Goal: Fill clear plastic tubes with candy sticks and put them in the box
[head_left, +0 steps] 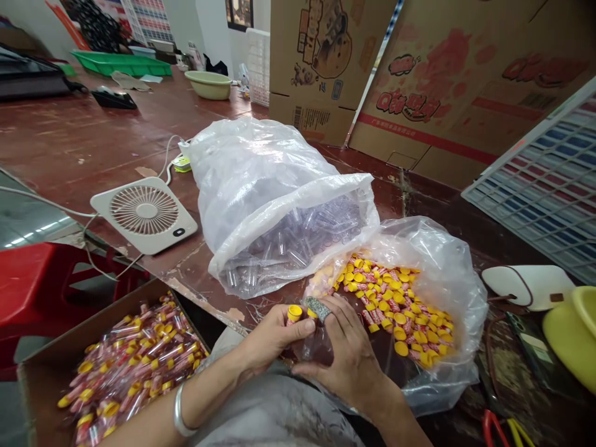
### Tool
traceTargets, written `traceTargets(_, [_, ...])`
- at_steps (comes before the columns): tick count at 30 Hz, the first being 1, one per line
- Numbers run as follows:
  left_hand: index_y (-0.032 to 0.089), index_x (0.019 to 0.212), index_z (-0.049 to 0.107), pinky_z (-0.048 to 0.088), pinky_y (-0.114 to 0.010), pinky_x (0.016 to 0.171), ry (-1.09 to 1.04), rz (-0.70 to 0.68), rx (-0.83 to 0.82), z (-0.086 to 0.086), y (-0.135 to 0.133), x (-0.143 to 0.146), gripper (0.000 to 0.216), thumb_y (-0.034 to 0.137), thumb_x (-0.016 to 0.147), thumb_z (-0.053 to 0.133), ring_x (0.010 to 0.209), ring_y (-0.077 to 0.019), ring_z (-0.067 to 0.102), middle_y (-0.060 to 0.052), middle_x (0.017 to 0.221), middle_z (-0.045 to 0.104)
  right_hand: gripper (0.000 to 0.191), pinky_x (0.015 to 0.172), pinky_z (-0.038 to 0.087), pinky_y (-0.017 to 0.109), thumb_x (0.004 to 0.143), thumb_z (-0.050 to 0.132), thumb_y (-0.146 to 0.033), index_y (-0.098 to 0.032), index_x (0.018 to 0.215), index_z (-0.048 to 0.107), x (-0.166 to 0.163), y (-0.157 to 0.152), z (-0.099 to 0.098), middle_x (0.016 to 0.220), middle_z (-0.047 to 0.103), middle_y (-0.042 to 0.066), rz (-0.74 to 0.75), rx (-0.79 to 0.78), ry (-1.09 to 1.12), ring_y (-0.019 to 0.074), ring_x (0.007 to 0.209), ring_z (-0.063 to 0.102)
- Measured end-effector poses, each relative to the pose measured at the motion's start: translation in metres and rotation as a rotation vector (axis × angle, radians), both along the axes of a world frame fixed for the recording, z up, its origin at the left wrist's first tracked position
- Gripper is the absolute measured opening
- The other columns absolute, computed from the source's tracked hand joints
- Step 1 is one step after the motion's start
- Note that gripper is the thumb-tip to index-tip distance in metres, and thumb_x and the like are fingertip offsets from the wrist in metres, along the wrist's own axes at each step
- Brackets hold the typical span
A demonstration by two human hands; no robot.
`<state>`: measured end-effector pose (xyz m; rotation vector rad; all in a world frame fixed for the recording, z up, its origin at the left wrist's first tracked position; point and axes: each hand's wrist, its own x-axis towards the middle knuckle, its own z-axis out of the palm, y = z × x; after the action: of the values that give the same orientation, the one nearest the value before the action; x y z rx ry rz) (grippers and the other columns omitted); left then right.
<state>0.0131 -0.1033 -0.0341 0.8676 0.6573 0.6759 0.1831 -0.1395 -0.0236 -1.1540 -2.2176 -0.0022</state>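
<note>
My left hand (pixel 272 335), with a silver bangle on its wrist, pinches a small yellow-capped tube piece (pixel 293 314) with a red-and-white wrapper. Close beside it, my right hand (pixel 347 351) has its fingers curled, with grey patterned tape round one finger. A second yellow cap (pixel 311 313) shows at those fingertips, partly hidden. Something clear glints below them, too blurred to name. Past my right hand, a clear plastic bag (pixel 447 248) lies open with many yellow-capped pieces (pixel 395 304). Behind is a large white sack (pixel 261 155) of clear plastic tubes (pixel 298 239).
At lower left a cardboard box (pixel 40 379) holds filled tubes (pixel 135 366). A white fan (pixel 146 214) sits by a red stool (pixel 41 279). Cardboard cartons (pixel 419 118) and a white crate (pixel 540 167) stand behind. Scissors (pixel 500 428) and a yellow bowl (pixel 570 335) are at right.
</note>
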Motion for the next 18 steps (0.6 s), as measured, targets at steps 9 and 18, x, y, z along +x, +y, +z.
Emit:
traceTargets(9, [0.015, 0.087, 0.062, 0.043, -0.025, 0.063, 0.194, -0.158, 0.119, 0.010, 0.007, -0.010, 0.025, 0.031, 0.073, 0.074, 0.064, -0.0125, 0.051, 0.002, 0.071, 0.054, 0.070, 0.105, 0.049, 0.053, 0.081, 0.067, -0.066, -0.014, 0.126, 0.050, 0.013, -0.005, 0.005, 0.122, 0.062, 0.016, -0.010, -0.088, -0.045, 0.0319, 0.122, 0.057])
traceTargets(18, [0.019, 0.090, 0.072, 0.046, -0.037, 0.079, 1.484, -0.303, 1.442, 0.013, 0.093, -0.091, 0.027, 0.003, 0.069, 0.067, 0.091, -0.0284, 0.061, -0.011, 0.098, 0.061, 0.013, 0.071, 0.051, 0.033, 0.099, 0.050, -0.023, -0.021, 0.091, 0.060, 0.128, -0.016, -0.014, 0.089, 0.069, 0.005, -0.471, -0.166, -0.294, 0.0213, 0.081, 0.067])
